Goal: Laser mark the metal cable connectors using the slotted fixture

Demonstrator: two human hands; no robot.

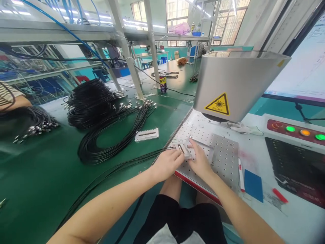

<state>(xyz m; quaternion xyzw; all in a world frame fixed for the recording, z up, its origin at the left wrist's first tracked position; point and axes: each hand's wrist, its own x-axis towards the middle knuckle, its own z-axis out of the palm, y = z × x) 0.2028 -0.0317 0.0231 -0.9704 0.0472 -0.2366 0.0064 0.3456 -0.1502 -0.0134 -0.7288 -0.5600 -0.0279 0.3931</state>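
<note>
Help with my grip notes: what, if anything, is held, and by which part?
The left hand touches the near side of the pale block; the right hand is at the block's right end. Whether either grips it cannot be told.

- Bright room; light comes from far windows [177,13] and white ceiling tubes [234,7].
- Pale sheen at the green counter's [50,166] far end.
- Right-hand screen [302,64] glows, washed out.
- Left and right edges stretched; far background soft.
</note>
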